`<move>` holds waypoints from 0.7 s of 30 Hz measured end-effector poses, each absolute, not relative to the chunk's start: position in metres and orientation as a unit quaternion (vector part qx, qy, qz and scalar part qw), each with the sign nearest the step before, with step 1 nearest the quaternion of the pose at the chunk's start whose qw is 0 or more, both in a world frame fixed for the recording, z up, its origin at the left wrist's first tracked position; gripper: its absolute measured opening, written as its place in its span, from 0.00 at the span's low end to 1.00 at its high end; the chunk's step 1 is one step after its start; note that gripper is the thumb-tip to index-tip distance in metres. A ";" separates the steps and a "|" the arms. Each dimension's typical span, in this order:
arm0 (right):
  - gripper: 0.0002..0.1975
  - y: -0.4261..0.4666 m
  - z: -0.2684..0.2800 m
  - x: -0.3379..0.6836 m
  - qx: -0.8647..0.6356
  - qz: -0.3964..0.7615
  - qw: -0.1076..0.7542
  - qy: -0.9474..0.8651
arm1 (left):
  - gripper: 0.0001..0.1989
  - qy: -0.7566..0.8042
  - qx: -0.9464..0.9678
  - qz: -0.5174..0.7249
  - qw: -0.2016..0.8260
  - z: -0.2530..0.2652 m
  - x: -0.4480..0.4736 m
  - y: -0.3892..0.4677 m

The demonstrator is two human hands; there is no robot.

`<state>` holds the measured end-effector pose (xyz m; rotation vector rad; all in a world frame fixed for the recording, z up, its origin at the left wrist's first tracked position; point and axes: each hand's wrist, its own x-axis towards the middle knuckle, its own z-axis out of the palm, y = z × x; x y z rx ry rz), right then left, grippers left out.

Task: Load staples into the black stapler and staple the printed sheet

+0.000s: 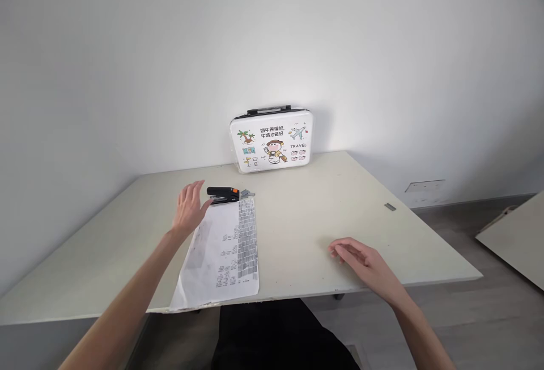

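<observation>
A black stapler [223, 195] with an orange part at its right end rests on the table, at the far end of a printed sheet of paper [221, 251]. My left hand [190, 207] is just left of the stapler, fingers stretched out and thumb toward it, holding nothing. Whether the thumb touches the stapler I cannot tell. Small grey staple strips [246, 193] lie at the stapler's right end. My right hand [356, 258] hovers near the table's front edge on the right, its fingers loosely curled and apart, with nothing seen in it.
A white cartoon-printed case [272, 140] with a black handle stands at the back of the pale table [297, 217], close to the wall. Another staple strip [390, 207] lies near the right edge. A wall socket plate [425, 186] shows beyond the table.
</observation>
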<state>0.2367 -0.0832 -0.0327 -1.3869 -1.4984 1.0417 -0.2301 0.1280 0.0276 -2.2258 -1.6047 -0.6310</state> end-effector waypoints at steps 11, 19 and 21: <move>0.22 -0.082 -0.032 0.236 -0.544 0.416 0.412 -0.601 | 0.18 -0.558 -0.823 -0.034 0.104 0.046 -0.203 0.179; 0.22 -0.081 -0.030 0.236 -0.535 0.431 0.415 -0.597 | 0.15 -0.533 -0.829 -0.098 0.142 0.067 -0.187 0.154; 0.21 -0.082 -0.029 0.236 -0.535 0.432 0.416 -0.595 | 0.15 -0.517 -0.833 -0.122 0.157 0.075 -0.176 0.141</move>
